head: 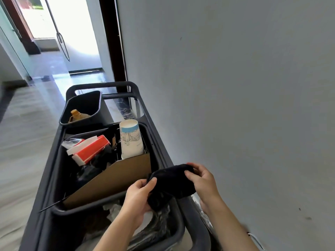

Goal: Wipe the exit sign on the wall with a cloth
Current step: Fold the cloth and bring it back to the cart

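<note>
Both forearms reach forward over the dark cart (159,142), the left hand (137,194) and right hand (203,180) each pinching the bunched black cloth (172,183) between them, beside the grey wall (235,87); the paper cup's (131,140) blue print is unreadable.

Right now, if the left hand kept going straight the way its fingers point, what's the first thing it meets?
The left hand points up and to the right, into the black cloth it already grips. Past the cloth lies the right hand, then probably the grey wall; depth is unclear.
</note>
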Demonstrator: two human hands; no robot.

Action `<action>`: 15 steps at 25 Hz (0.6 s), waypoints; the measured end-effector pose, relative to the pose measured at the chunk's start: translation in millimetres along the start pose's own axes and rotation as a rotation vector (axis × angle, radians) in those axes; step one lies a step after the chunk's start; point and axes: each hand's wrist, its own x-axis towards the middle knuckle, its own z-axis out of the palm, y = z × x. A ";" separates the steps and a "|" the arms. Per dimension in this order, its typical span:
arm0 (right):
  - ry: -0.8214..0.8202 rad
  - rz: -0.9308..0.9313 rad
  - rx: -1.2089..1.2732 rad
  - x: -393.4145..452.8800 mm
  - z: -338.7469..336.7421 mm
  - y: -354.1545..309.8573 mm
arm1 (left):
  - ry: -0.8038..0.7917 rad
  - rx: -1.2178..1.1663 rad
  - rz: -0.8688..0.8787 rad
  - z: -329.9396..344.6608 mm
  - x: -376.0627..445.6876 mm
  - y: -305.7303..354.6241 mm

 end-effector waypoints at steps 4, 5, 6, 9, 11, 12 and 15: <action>0.066 0.028 -0.124 18.8 3.1 25.2 | 0.078 -0.011 -0.080 4.8 16.9 -21.4; 0.094 0.029 -0.183 21.0 2.6 32.2 | 0.094 -0.003 -0.108 5.4 20.6 -27.9; 0.114 0.025 -0.234 22.4 2.0 39.0 | 0.109 0.013 -0.134 5.9 24.1 -34.3; 0.132 0.026 -0.276 26.0 2.6 48.4 | 0.142 0.044 -0.184 6.8 32.0 -46.2; 0.119 0.059 -0.245 28.9 2.0 50.4 | 0.142 0.038 -0.189 6.5 35.1 -49.1; 0.110 0.064 -0.236 31.1 0.6 52.4 | 0.128 0.032 -0.185 5.9 36.2 -49.7; 0.089 0.073 -0.216 32.8 -3.9 57.6 | 0.099 0.045 -0.172 3.2 33.9 -46.9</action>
